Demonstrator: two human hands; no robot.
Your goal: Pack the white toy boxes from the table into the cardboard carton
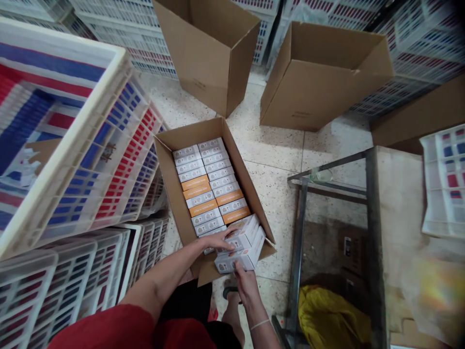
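Red cloth [109,329], nearest the camera, is seen along the bottom edge, and both bare forearms are stretched forward from it; far to the left, white slotted crates [69,160] filled with red and blue packs are stacked high, one tilted crate being uppermost. Just right of the crates an open carton [170,179] is set on the speckled floor [276,155]; two rows of small flat boxes [209,182], mostly white with a few orange ones among them, are packed edge to edge inside it. At the near end of the carton a bundle of white boxes [241,245] is held tilted above the packed rows, touching the carton's near wall; the left hand [218,240] is laid flat across the bundle's top side, fingers spread; the right hand [245,281] is closed on the bundle's lower near corner, thumb on top. How many boxes make up the bundle cannot be told, perhaps four. Beyond the carton two further open cardboard cartons [316,72] are stood well apart from it. Further right a metal frame [370,203] with a glass top is seen, with a yellow bag [327,315] lying under it and another white crate [443,179] at the far right edge.
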